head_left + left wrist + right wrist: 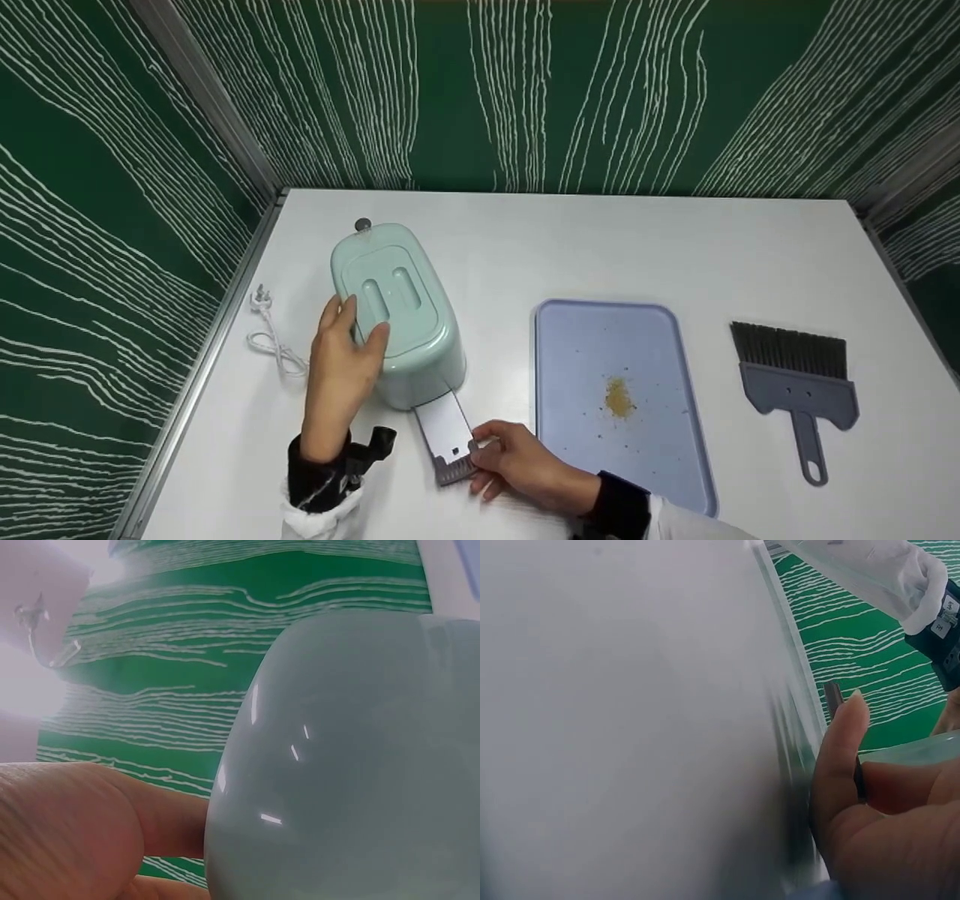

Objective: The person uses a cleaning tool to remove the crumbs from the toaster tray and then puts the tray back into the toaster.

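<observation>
A mint-green toaster point(420, 322) with two oblong recesses in its lid stands on the left half of the table. My left hand point(341, 371) rests on its near left edge, fingers along the side and thumb over the top; in the left wrist view the toaster's glossy wall point(337, 757) fills much of the picture. A flat metal crumb tray point(444, 424) with a grey ridged end sticks out of the toaster's near end. My right hand point(521, 461) pinches the tray's grey end between thumb and fingers.
Right of the toaster lies a blue-lilac tray point(585, 337) with a small heap of yellowish crumbs point(619, 397). A grey brush point(799, 390) with dark bristles lies further right. The toaster's white cord and plug point(262, 300) are on the left, near the table edge.
</observation>
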Motion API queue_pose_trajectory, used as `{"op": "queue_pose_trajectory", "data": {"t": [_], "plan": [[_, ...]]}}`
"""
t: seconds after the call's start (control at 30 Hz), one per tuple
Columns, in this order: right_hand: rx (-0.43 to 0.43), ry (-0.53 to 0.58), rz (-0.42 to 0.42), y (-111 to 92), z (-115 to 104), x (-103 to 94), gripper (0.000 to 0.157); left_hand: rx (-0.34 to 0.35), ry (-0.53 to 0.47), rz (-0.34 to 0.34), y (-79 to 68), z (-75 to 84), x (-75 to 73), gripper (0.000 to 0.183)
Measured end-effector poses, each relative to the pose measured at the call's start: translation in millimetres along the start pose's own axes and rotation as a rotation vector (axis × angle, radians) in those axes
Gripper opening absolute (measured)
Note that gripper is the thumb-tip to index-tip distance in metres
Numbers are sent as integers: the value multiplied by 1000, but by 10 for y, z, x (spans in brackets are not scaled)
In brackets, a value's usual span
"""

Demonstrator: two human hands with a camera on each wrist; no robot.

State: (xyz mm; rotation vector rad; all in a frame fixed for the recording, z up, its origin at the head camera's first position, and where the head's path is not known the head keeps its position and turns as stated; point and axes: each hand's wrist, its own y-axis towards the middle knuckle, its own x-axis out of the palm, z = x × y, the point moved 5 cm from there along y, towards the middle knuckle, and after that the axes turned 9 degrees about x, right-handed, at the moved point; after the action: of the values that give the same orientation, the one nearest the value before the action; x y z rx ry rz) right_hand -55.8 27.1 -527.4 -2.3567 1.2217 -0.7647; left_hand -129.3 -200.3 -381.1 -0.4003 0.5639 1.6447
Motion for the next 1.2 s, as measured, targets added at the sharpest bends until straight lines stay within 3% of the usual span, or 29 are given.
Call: {"op": "queue_pose_trajectory", "data": {"t": [0.43, 1.2], "plan": [[-38, 0, 49, 121, -93, 0, 18, 17, 25, 2, 15, -5, 2, 65], [-12, 117, 89, 307, -179, 10, 25, 24, 16, 9, 15, -5, -4, 66]]}}
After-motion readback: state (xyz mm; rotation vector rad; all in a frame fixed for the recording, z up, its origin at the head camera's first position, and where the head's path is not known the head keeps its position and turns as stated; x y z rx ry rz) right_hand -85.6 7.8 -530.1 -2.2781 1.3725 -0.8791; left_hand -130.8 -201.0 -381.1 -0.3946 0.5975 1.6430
